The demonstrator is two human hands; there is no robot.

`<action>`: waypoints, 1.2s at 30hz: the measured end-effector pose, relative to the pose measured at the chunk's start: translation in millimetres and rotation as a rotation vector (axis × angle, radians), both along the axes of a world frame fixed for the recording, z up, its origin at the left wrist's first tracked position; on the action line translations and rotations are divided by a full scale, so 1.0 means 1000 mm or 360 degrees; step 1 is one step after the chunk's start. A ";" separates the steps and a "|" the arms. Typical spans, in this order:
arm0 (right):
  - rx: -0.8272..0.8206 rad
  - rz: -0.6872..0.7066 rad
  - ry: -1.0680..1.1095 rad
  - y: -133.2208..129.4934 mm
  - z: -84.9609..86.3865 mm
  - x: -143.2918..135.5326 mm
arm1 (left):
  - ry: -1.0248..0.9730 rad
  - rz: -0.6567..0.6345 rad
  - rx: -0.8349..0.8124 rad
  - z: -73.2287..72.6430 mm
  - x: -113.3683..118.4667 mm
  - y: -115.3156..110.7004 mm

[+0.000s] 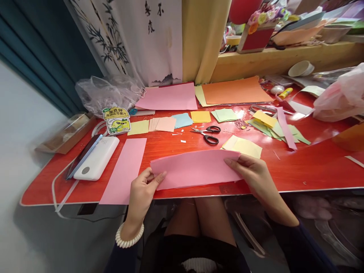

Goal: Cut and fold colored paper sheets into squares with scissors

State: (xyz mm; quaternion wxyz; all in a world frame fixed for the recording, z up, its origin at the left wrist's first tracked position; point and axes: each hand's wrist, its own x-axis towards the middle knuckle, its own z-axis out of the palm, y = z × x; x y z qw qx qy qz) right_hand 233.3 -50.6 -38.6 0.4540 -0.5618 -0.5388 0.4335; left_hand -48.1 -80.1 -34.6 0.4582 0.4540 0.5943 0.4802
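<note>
2 opposite ends of the pink sheet [196, 169] are pinched by the left hand [144, 185] and right hand [252, 170], above the red table [170, 148] near its front edge. From afar, I judge uneven tugging could crease or tear it.

The paper [196, 170] is pink; the tabletop [167, 146] red.

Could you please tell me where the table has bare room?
Largely bare red tabletop: front right, between the cream paper pieces and narrow white paper strip; smaller, between the black-handled scissors and leftmost pink paper sheet. Crowded: back right, around the pinkish plastic bag.
</note>
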 end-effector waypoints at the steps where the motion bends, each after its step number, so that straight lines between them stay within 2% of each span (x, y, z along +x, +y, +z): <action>1: -0.0026 0.0039 0.0020 0.002 0.002 0.003 | 0.0047 -0.0047 -0.0058 0.003 0.000 -0.001; 4: -0.0076 0.0197 0.0015 0.013 0.014 0.012 | 0.0373 -0.0078 -0.0062 0.019 0.001 -0.004; 7: -0.0055 0.0350 -0.0167 0.030 0.037 0.017 | 0.0741 0.0014 0.0256 0.037 0.006 0.003; 8: -0.0044 0.0436 -0.0264 0.036 0.047 0.017 | 0.0793 -0.0013 0.0350 0.043 0.010 0.009; 9: -0.0027 0.0539 -0.0357 0.042 0.057 0.015 | 0.0807 -0.0096 0.0406 0.047 0.015 0.016; 11: 0.0010 0.0726 -0.0500 0.054 0.075 0.008 | 0.0783 -0.0390 0.0391 0.053 0.028 0.035; 14: 0.0010 0.0841 -0.0454 0.069 0.092 -0.005 | 0.0618 -0.0845 0.0237 0.055 0.049 0.061; 16: 0.0020 0.0740 -0.0245 0.076 0.093 -0.012 | 0.0351 -0.0843 0.0154 0.049 0.059 0.072; 18: 0.0044 0.0600 -0.0013 0.079 0.085 -0.017 | 0.0027 -0.0646 0.0117 0.040 0.066 0.079; 21: -0.0041 0.0677 0.0151 0.077 0.066 -0.026 | -0.0261 -0.0436 0.0089 0.027 0.072 0.082; 23: -0.0117 0.0757 0.0101 0.072 0.057 -0.031 | -0.0264 -0.0418 0.0078 0.024 0.075 0.081; 26: -0.0121 0.0670 -0.0021 0.067 0.050 -0.034 | -0.0175 -0.0462 0.0074 0.027 0.078 0.080; 30: -0.0155 0.0614 -0.0067 0.067 0.050 -0.032 | -0.0096 -0.0547 0.0031 0.031 0.080 0.078; 36: -0.0151 0.0480 -0.0110 0.064 0.055 -0.032 | -0.0131 -0.0593 0.0039 0.027 0.080 0.077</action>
